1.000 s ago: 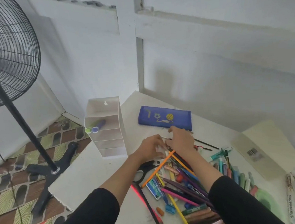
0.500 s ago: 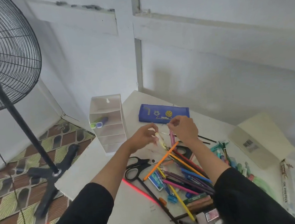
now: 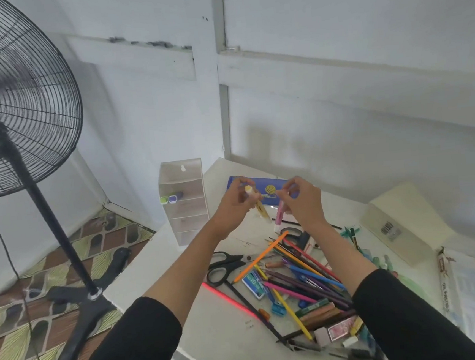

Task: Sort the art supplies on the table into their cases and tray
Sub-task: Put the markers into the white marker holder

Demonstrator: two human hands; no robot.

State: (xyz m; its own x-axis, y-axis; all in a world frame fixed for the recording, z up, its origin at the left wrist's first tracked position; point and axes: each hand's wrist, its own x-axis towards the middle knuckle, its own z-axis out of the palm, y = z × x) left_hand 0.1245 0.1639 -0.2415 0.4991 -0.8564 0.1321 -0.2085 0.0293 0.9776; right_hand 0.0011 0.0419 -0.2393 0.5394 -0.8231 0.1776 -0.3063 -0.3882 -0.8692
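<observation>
Sorting grip, seemingly: left hand (image 3: pixel 237 204) holds yellow highlighter (image 3: pixel 262 210), right hand (image 3: pixel 302 200) pinches pink highlighter (image 3: pixel 279 217), both above the pencil pile (image 3: pixel 302 274).

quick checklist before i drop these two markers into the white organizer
1. Grip of left hand on yellow marker: ok, fingers curl round it.
2. Grip of right hand on pink marker: ok, pinched.
3. Both caps on: cannot tell.
4. White organizer upright, open front facing you: ok.
5. Room beside the green and purple markers on its shelf: ok.
6. Way from hands to organizer unblocked: looks ok.
</observation>
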